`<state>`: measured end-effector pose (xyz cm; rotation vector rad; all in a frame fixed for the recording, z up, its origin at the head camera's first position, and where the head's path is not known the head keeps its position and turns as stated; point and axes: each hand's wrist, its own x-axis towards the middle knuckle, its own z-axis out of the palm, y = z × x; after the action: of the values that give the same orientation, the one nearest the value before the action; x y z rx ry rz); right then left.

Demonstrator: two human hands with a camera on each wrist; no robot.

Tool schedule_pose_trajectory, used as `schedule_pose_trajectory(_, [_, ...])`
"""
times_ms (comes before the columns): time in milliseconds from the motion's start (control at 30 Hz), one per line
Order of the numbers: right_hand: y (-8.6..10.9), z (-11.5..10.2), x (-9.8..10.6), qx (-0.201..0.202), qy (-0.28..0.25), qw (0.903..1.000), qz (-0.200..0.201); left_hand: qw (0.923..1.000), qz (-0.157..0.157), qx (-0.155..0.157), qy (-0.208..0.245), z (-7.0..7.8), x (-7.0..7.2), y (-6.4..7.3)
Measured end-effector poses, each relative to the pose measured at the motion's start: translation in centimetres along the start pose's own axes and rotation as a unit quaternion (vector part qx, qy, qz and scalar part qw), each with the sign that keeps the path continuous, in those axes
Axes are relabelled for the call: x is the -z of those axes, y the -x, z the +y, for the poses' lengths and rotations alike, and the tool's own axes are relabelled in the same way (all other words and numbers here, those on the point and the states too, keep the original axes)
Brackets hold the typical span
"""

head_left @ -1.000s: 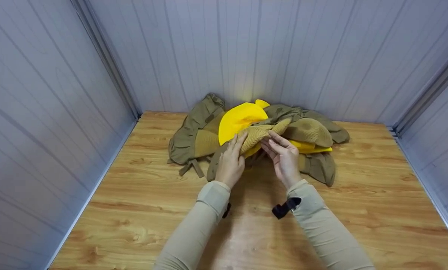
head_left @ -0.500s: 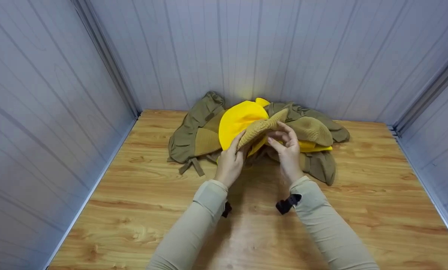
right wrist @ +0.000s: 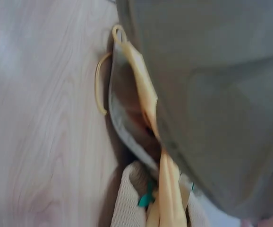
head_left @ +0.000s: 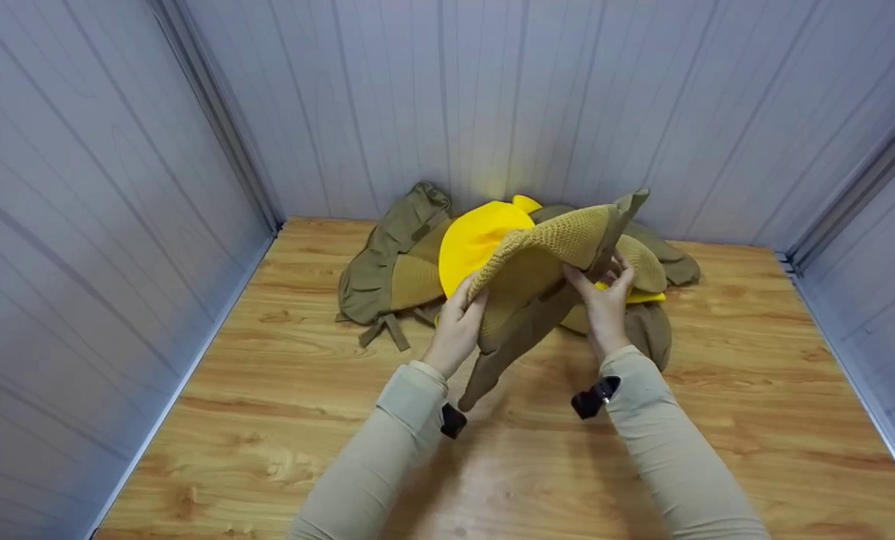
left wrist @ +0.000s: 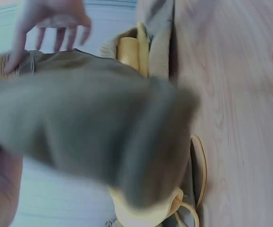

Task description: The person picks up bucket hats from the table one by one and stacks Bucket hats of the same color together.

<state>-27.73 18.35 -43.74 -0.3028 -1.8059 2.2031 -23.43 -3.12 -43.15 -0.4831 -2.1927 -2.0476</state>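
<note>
Between my two hands, raised above the pile, is a khaki hat (head_left: 560, 232) with a knitted mesh part and an olive cloth edge. My left hand (head_left: 453, 330) holds its left side, thumb and fingers on either face of the mesh. On the right, my right hand (head_left: 606, 304) pinches the olive cloth edge, thumb in front. In the left wrist view the hat's olive cloth (left wrist: 80, 118) is blurred and covers part of the left hand (left wrist: 2, 189). Olive cloth (right wrist: 221, 94) fills much of the right wrist view, hiding most of that hand.
Behind the hat lies a heap: an olive and mesh hat (head_left: 394, 262) with straps, a yellow cloth piece (head_left: 481, 240), and more olive and mesh cloth (head_left: 646, 262). The wooden tabletop (head_left: 267, 420) meets grey panel walls (head_left: 462, 97) at the back and sides.
Both hands have lifted the hat off the heap and spread it wider. My right hand has moved right and its grip shifted from the mesh to the olive edge.
</note>
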Motion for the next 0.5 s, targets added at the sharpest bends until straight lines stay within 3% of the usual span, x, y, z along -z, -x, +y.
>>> schedule_pose_trajectory(133, [-0.4, 0.2, 1.0, -0.015, -0.019, 0.9989, -0.04, 0.997, -0.031, 0.023, 0.067, 0.0, 0.4, 0.2])
schedule_pose_trajectory(233, [-0.8, 0.6, 2.1, -0.028, -0.034, 0.9952, -0.087, 0.9906, -0.05, 0.045, 0.119, -0.1, 0.6, 0.5])
schedule_pose_trajectory(333, [-1.1, 1.0, 3.3, -0.043, -0.064, 0.9887, -0.128, 0.9791, -0.061, 0.071, 0.18, -0.1, 0.6, 0.7])
schedule_pose_trajectory(500, [-1.5, 1.4, 5.3, -0.111, -0.12, 0.9718, -0.17, 0.9544, -0.061, 0.116, 0.269, 0.1, 0.5, 1.1])
